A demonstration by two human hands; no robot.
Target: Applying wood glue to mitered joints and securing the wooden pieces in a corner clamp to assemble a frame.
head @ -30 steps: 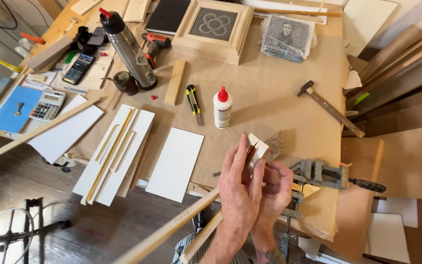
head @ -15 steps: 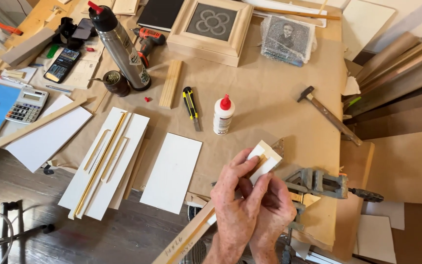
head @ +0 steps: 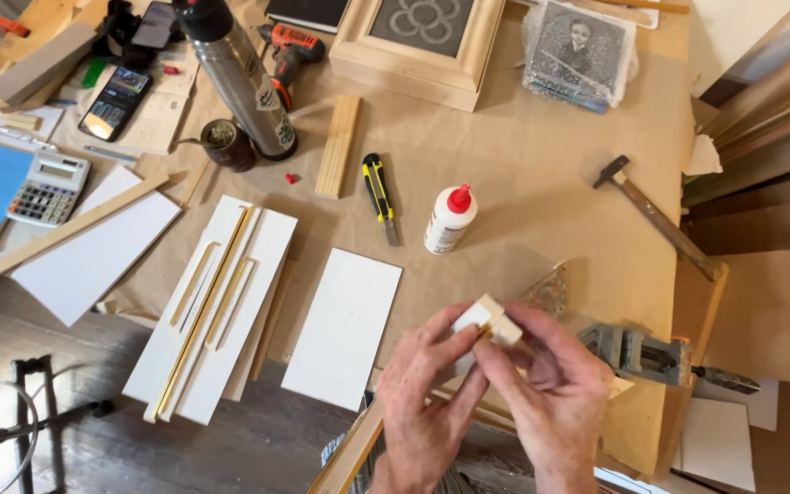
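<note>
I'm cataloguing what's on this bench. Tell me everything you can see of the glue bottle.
The glue bottle is small, of white plastic as it looks, with a red conical cap, shut. It stands upright on the brown paper covering the bench, casting a shadow to its right. It is right of the yellow and black utility knife and apart from it. Neither hand touches it.

Both hands, the left hand (head: 427,402) and right hand (head: 555,398), are bare, with no sleeves, rings or gloves
</note>
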